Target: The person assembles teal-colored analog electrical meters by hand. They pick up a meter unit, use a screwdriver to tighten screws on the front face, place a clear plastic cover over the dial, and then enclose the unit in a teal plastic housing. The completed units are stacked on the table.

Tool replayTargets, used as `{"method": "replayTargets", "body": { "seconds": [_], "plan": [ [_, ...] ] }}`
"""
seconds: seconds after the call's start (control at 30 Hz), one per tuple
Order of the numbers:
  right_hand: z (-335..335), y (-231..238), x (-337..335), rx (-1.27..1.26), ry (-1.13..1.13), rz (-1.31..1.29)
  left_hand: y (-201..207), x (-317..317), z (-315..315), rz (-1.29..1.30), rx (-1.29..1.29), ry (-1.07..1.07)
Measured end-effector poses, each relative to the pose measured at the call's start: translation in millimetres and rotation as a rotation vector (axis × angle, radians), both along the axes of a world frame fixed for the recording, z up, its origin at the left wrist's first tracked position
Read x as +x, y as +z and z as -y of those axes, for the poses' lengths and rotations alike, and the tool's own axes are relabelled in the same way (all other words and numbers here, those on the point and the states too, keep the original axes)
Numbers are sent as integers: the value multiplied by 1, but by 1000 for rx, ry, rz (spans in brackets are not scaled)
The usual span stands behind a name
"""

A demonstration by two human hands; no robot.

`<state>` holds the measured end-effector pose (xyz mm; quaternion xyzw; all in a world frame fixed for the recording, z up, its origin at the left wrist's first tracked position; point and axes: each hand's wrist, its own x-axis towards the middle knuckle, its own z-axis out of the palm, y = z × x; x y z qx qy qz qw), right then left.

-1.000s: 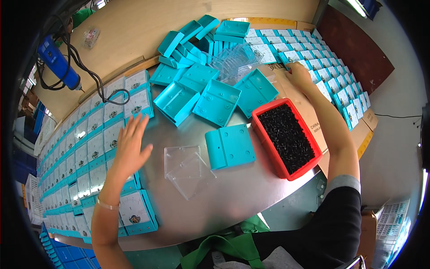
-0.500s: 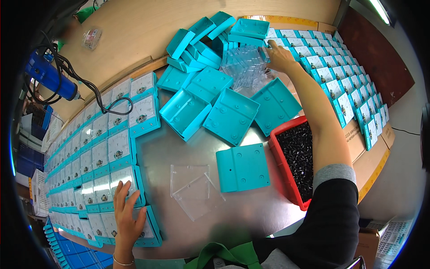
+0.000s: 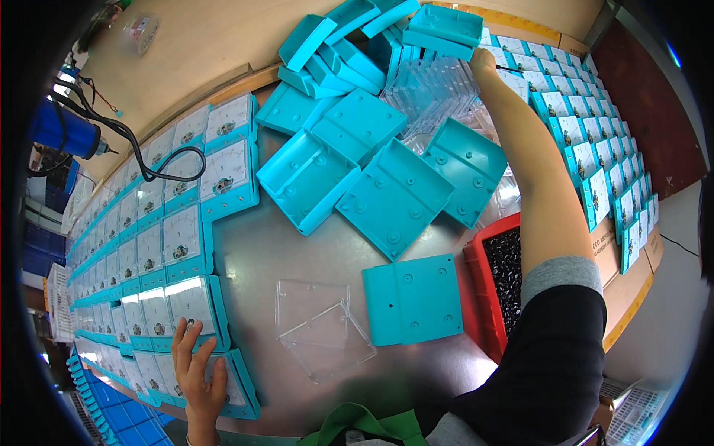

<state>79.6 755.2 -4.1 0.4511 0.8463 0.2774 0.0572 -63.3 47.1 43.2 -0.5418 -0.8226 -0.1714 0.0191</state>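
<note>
1. My left hand (image 3: 199,380) is over the near end of the left rows of white-faced teal meters (image 3: 190,301); its fingers are spread and hold nothing, and I cannot tell whether their tips touch a meter.
2. My right hand (image 3: 484,61) reaches to the far side, right beside the stack of clear covers (image 3: 431,93). Its fingers are mostly hidden, so I cannot tell if they grasp anything.
3. That stack is at the right of a jumbled pile of teal cases (image 3: 398,197), some open side up.
4. Nearer me on the metal table (image 3: 253,256), two loose clear covers (image 3: 316,316) overlap.
5. Just right of them is a single teal case (image 3: 415,301), then a red bin (image 3: 480,290) of small black parts (image 3: 503,271), partly behind my right arm.
6. A blue power screwdriver (image 3: 71,135) hangs at far left.
7. More meters (image 3: 595,197) stand in rows on cardboard (image 3: 606,260) at right.
</note>
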Motion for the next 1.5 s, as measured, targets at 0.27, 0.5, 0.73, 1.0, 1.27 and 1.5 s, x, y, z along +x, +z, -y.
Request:
{"method": "replayTargets", "body": {
  "seconds": [0.27, 0.5, 0.73, 1.0, 1.27, 1.5],
  "plan": [
    [77, 40, 33, 98, 149, -73, -5, -2, 4, 20, 94, 7],
    [158, 134, 149, 162, 562, -470, -8, -8, 3, -82, 210, -73],
    [354, 155, 179, 93, 938, -389, 7, 27, 0, 2, 343, -221],
    [391, 81, 108, 161, 1260, -124, 6, 72, -136, 2012, 210, -86],
    [399, 73, 121, 24, 1174, -151, -26, 68, -163, 1795, 506, -138],
    [458, 95, 132, -284, 1025, -652, -13, 79, -47, 1808, 629, -103]
  ]
}}
